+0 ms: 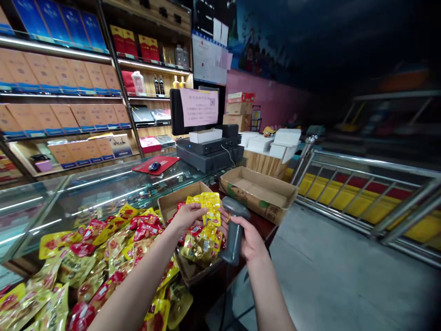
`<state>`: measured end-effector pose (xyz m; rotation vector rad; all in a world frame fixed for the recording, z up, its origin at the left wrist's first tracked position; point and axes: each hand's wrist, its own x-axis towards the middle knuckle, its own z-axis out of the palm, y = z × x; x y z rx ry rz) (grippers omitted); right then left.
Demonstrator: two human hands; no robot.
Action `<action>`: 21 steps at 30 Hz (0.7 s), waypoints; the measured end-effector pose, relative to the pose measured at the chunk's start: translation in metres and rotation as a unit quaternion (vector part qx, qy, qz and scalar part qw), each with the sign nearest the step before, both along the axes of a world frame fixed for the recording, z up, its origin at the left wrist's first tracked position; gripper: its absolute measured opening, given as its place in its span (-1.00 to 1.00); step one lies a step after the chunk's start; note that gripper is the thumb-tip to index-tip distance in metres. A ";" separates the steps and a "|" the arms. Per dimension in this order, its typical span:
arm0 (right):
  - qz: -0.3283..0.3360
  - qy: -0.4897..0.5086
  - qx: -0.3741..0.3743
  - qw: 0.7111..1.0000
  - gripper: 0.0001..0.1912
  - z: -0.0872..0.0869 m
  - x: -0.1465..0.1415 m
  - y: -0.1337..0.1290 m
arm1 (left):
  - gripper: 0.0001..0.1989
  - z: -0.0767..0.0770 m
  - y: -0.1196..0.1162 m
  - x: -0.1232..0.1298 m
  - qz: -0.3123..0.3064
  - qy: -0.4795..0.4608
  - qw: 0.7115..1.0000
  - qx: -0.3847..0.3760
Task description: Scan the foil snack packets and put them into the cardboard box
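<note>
My left hand (190, 218) pinches a small yellow snack packet (211, 202) above a cardboard box. In my right hand (253, 239) is a grey barcode scanner (234, 239), its handle gripped and its head beside the yellow packet. The fingers of the right hand are partly hidden behind the scanner. Gold, red and yellow packets (198, 248) lie in the cardboard box (168, 202) under my hands. A large heap of similar snack packets (113, 248) spreads over the glass counter to the left.
Another cardboard box (258, 193) stands behind the scanner. Farther back on the glass counter (103, 184) are a monitor (177, 112), a dark cash drawer (206, 158) and a mouse (155, 166) on a red mat. Boxed goods fill shelves at left; a metal railing (358, 161) runs at right.
</note>
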<state>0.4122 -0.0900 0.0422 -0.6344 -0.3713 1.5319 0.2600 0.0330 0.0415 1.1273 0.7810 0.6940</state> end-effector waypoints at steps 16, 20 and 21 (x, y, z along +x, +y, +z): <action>-0.076 0.014 -0.020 0.997 -0.51 0.004 -0.001 0.011 | -0.57 0.012 0.001 -0.106 0.131 0.051 0.988 0.057; 0.031 -0.016 0.009 0.999 -0.54 0.017 -0.053 0.020 | -0.53 0.008 -0.016 -0.177 0.188 0.126 0.968 0.105; 0.061 -0.027 0.016 0.998 -0.55 0.019 -0.068 0.023 | -0.52 0.005 -0.020 -0.195 0.208 0.146 0.960 0.116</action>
